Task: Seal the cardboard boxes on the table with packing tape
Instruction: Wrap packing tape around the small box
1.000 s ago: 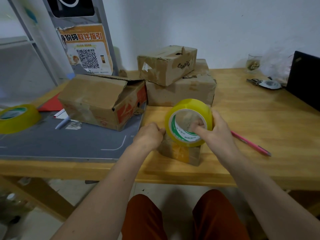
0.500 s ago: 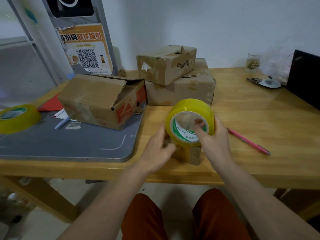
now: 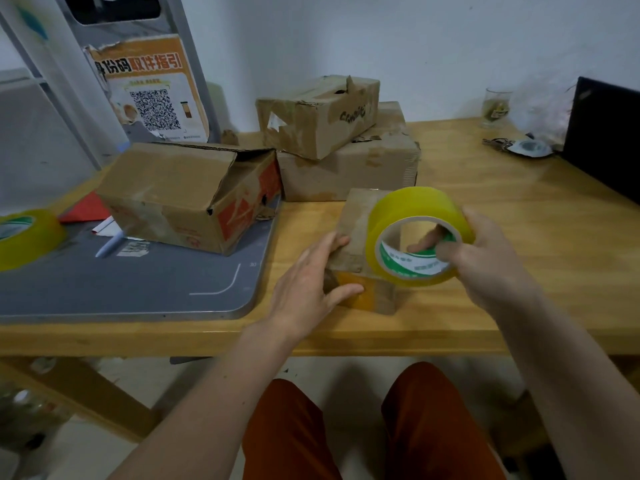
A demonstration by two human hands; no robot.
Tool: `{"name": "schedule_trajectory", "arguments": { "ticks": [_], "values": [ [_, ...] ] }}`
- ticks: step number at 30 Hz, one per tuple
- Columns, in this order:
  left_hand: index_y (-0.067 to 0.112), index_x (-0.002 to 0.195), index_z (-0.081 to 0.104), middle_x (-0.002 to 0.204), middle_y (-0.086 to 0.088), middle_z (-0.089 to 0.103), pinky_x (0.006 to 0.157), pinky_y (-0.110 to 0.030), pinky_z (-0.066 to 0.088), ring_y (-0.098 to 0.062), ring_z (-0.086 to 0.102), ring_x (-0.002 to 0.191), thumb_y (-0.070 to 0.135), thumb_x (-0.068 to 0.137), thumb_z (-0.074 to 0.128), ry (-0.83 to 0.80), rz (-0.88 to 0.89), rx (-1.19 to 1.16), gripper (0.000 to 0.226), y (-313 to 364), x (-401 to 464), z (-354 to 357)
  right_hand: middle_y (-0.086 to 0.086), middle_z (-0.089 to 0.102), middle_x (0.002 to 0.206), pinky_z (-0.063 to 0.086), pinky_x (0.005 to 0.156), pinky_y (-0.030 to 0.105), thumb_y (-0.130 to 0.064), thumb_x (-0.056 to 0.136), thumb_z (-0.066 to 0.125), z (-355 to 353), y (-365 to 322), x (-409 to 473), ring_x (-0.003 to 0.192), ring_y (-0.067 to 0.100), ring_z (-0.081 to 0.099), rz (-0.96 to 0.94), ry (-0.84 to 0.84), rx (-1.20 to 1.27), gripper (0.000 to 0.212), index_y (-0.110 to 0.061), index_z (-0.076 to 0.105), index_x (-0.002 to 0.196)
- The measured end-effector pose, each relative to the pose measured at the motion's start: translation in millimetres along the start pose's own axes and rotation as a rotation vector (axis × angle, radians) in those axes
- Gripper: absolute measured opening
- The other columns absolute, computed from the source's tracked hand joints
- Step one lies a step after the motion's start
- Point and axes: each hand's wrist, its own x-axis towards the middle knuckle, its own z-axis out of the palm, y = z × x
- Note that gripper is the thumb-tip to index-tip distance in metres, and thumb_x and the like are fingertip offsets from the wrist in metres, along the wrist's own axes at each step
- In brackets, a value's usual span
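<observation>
Spare tape roll [image 3: 24, 237] seen at far left on grey mat [image 3: 138, 289]. Open-flapped box [image 3: 187, 195] lies on the mat; two boxes [image 3: 346, 143] stacked behind. Small box [image 3: 360, 237] near table [image 3: 519, 237] front edge is steadied by left hand [image 3: 304, 289], fingers spread flat. Yellow tape roll [image 3: 415, 233] is gripped by right hand [image 3: 485, 261], fingers hooked through core

Dim, soft indoor light, bluish on the wall [image 3: 450, 46], warm on the tabletop [image 3: 519, 209].

No harsh glare; faint diffuse shadows beneath the stacked boxes [image 3: 346, 168]. Slight motion blur on the right hand [image 3: 491, 258] and tape roll [image 3: 415, 233]. Wide-angle bending and softer focus toward the edges; floor [image 3: 104, 445] murky and indistinct.
</observation>
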Motion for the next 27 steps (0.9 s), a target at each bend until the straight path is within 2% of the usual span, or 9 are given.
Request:
{"name": "schedule_trajectory", "arguments": {
  "ticks": [2, 5, 9, 11, 14, 16, 22, 24, 27],
  "values": [
    [0.032, 0.152, 0.030, 0.151, 0.018, 0.038, 0.103, -0.014, 0.024, 0.001, 0.028, 0.138, 0.046, 0.083, 0.072, 0.005, 0.000, 0.015, 0.082, 1, 0, 1, 0.019, 0.068, 0.083, 0.053, 0.085, 0.052, -0.009, 0.056, 0.052, -10, -3, -3, 0.088, 0.034, 0.067, -0.023, -0.010, -0.073, 0.028, -0.014, 0.058, 0.082],
    [0.036, 0.150, 0.033, 0.154, 0.014, 0.035, 0.102, -0.016, 0.025, -0.002, 0.028, 0.139, 0.046, 0.084, 0.072, -0.005, -0.010, 0.045, 0.077, 4, 0, 1, 0.019, 0.066, 0.079, 0.051, 0.088, 0.056, -0.003, 0.065, 0.054, -18, -2, -2, 0.085, 0.032, 0.068, -0.055, -0.003, -0.130, 0.019, -0.014, 0.057, 0.080],
    [0.036, 0.152, 0.029, 0.156, 0.013, 0.032, 0.111, -0.022, 0.026, -0.004, 0.027, 0.142, 0.046, 0.086, 0.072, -0.024, -0.017, 0.049, 0.079, 8, -1, -2, 0.011, 0.067, 0.075, 0.051, 0.089, 0.054, 0.004, 0.068, 0.054, -21, -3, 1, 0.090, 0.037, 0.065, -0.063, -0.021, -0.127, 0.025, -0.016, 0.059, 0.082],
    [0.031, 0.157, 0.022, 0.161, 0.012, 0.026, 0.118, -0.024, 0.018, -0.006, 0.021, 0.148, 0.051, 0.088, 0.068, -0.045, 0.014, 0.169, 0.085, 13, -2, -2, 0.012, 0.067, 0.076, 0.050, 0.091, 0.053, 0.014, 0.074, 0.051, -21, -2, 2, 0.091, 0.036, 0.065, -0.049, -0.023, -0.121, 0.031, -0.015, 0.059, 0.083],
    [0.020, 0.160, 0.012, 0.167, 0.004, 0.009, 0.124, -0.028, -0.004, -0.008, 0.001, 0.153, 0.056, 0.095, 0.054, -0.028, 0.087, 0.401, 0.085, 26, -7, 4, 0.016, 0.067, 0.080, 0.050, 0.088, 0.050, 0.016, 0.077, 0.050, -19, -1, 3, 0.091, 0.035, 0.064, -0.044, -0.010, -0.114, 0.032, -0.014, 0.059, 0.083],
    [0.016, 0.159, 0.011, 0.167, 0.001, 0.008, 0.121, -0.027, -0.010, -0.011, 0.000, 0.153, 0.055, 0.097, 0.051, -0.021, 0.107, 0.428, 0.083, 36, -7, 10, 0.019, 0.067, 0.084, 0.050, 0.087, 0.049, 0.015, 0.078, 0.051, -17, -1, 3, 0.092, 0.036, 0.063, -0.044, 0.008, -0.103, 0.030, -0.013, 0.059, 0.084],
    [0.012, 0.158, 0.019, 0.167, -0.004, 0.012, 0.119, -0.025, -0.008, -0.015, 0.004, 0.154, 0.055, 0.094, 0.055, -0.091, 0.152, 0.439, 0.085, 56, -3, 16, 0.021, 0.064, 0.096, 0.046, 0.069, 0.036, 0.004, 0.081, 0.056, -10, -1, 3, 0.082, 0.025, 0.059, -0.047, 0.023, -0.115, 0.020, -0.010, 0.060, 0.095],
    [0.014, 0.159, 0.012, 0.167, -0.002, 0.007, 0.116, -0.023, -0.008, -0.013, 0.001, 0.153, 0.054, 0.095, 0.054, -0.116, 0.149, 0.469, 0.086, 50, -4, 12, 0.019, 0.064, 0.096, 0.045, 0.066, 0.032, 0.002, 0.082, 0.057, -8, -2, 4, 0.082, 0.023, 0.059, -0.042, 0.011, -0.120, 0.019, -0.011, 0.060, 0.096],
    [0.016, 0.159, 0.001, 0.167, 0.000, -0.002, 0.118, -0.024, -0.007, -0.011, -0.005, 0.153, 0.051, 0.097, 0.051, -0.146, 0.120, 0.515, 0.087, 40, -7, 3, 0.020, 0.064, 0.096, 0.044, 0.069, 0.034, 0.003, 0.082, 0.057, -8, -1, 5, 0.087, 0.029, 0.060, -0.032, 0.013, -0.134, 0.017, -0.011, 0.060, 0.092]
  ]
}}
